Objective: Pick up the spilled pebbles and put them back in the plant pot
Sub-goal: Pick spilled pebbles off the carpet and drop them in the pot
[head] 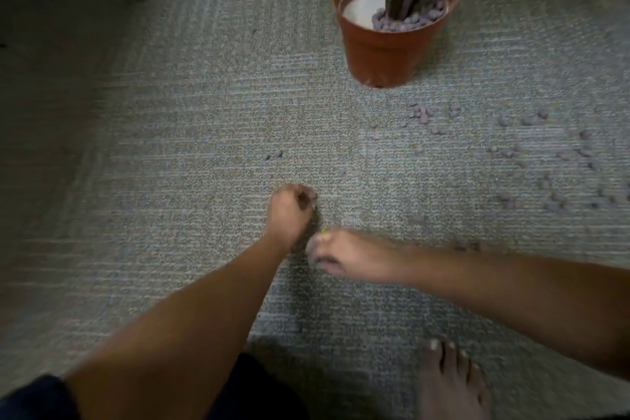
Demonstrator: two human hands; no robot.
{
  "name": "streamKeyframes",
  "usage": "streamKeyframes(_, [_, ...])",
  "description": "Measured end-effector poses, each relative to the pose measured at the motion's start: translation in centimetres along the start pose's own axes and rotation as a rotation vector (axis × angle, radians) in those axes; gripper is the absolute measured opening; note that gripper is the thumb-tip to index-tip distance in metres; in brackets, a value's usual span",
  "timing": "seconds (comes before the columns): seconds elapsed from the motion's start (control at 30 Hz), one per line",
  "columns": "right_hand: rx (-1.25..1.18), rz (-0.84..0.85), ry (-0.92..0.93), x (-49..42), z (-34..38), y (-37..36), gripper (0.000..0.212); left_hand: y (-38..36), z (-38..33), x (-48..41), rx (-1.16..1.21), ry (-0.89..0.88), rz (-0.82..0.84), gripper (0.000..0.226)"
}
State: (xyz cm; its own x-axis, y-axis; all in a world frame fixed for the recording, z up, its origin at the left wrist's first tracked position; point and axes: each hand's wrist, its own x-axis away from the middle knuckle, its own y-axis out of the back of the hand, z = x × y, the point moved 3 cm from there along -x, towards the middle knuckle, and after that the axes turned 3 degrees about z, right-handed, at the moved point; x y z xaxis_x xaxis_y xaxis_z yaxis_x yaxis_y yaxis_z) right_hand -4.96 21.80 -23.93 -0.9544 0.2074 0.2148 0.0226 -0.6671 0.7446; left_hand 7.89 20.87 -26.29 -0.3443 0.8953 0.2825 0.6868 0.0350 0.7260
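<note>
Pebbles (422,114) lie scattered on the carpet (170,147) toward 2 o'clock, near the plant pot (385,51) at 1 o'clock. Left grip (289,210) is curled and right grip (341,256) bunched, close together at centre; blur hides whether either holds anything.

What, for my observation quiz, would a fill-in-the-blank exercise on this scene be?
The pot stands on a grey ___.
Most spilled pebbles lie on the picture's ___ side.
The foot at the bottom edge is ___.
Missing words: carpet; right; bare.
</note>
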Motion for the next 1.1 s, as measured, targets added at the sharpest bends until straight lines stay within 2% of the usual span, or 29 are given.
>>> streamKeyframes(0.13, [0.13, 0.288, 0.201, -0.2, 3.2, -4.0, 0.027, -0.1, 2.4, 2.4, 0.015, 0.053, -0.008, 0.019])
streamKeyframes(0.27, [0.244, 0.479, 0.258, -0.2, 4.0, -6.8, 0.038, 0.3, 3.5, 4.1, -0.019, 0.042, -0.008, 0.019])
streamKeyframes(0.53, [0.498, 0.522, 0.451, 1.0, 3.9, -9.4, 0.045, 1.0, 4.8, 5.0, -0.022, 0.058, -0.016, 0.018])
streamKeyframes(0.77, [0.412, 0.45, 0.314, 1.2, 1.3, -6.4, 0.046, 1.2, 3.9, 3.2, -0.057, 0.006, 0.001, 0.014])
streamKeyframes(1.0, [0.333, 0.185, -0.063, 0.8, -4.7, -0.9, 0.054, 2.7, 1.3, -0.5, -0.168, -0.071, -0.061, 0.02])
streamKeyframes(1.1, [0.337, 0.103, -0.187, 0.5, -6.8, 0.7, 0.051, 3.6, 0.2, -2.5, -0.217, -0.089, -0.127, 0.038])
